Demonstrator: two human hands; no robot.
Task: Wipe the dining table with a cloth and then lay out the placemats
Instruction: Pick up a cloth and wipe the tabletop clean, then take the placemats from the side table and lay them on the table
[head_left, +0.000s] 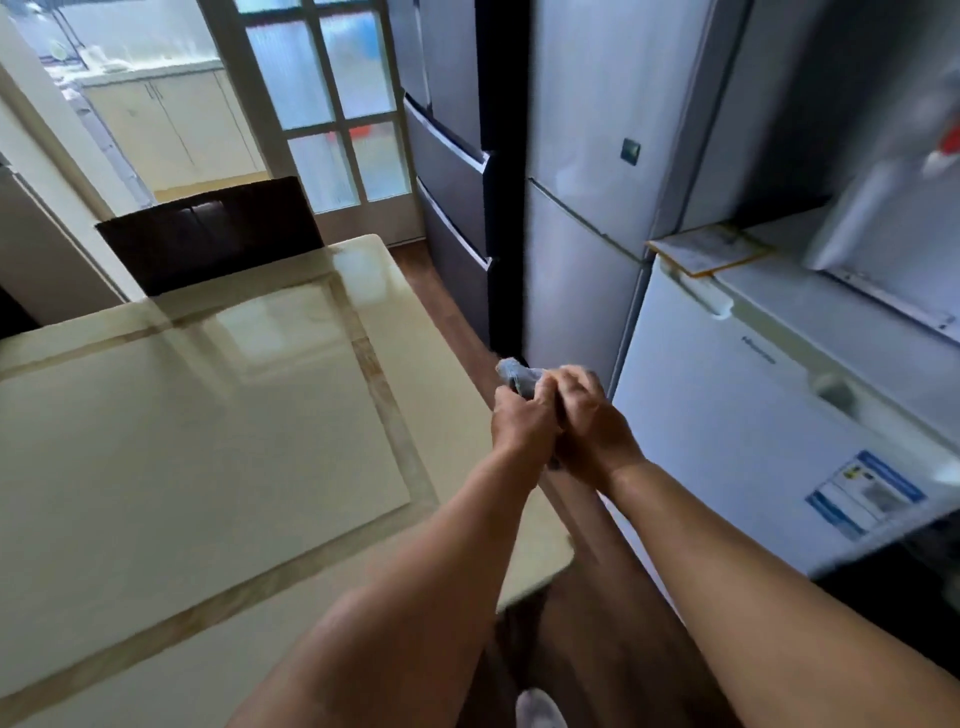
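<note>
A glossy cream dining table (197, 441) with a tan inlaid border fills the left half of the head view. Beyond its right edge, over the dark wood floor, both my hands are clasped together on a small grey-blue cloth (517, 375). My left hand (522, 418) grips the bunched cloth from the left, and my right hand (592, 415) closes over it from the right. Only the cloth's top end pokes out above my fingers. No placemats are in view.
A dark brown chair (208, 234) stands at the table's far end. Tall grey fridges (582, 182) and a white chest freezer (753, 415) line the right side, leaving a narrow strip of wood floor (452, 322). A glazed door (332, 104) stands behind.
</note>
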